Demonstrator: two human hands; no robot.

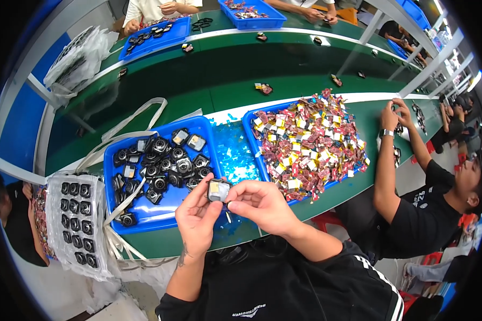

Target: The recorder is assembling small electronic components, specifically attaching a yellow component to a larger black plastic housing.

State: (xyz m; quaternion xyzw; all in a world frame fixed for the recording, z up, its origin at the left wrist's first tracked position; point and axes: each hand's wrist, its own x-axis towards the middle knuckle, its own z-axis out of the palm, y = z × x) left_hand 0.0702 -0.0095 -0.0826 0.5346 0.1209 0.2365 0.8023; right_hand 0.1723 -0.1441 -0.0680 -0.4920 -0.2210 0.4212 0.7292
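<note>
My left hand (197,216) grips a small black module (218,191) with a grey, squarish face and a tan patch, held above the table's near edge. Right beside it, my right hand (263,207) has thumb and forefinger pinched together at the module's lower right corner. Something small and dark sits at those fingertips, with a thin pale piece below it; what it is I cannot make out. Behind my left hand, a blue tray (160,214) holds many similar black modules (158,163) with round, lens-like fronts.
Another blue tray (250,140) is heaped with small red, yellow and white parts (308,147). Blue film scraps (238,160) lie between the trays. A plastic-wrapped rack of modules (76,222) stands left. A green conveyor (209,80) carries scattered modules. A co-worker (423,208) sits close on my right.
</note>
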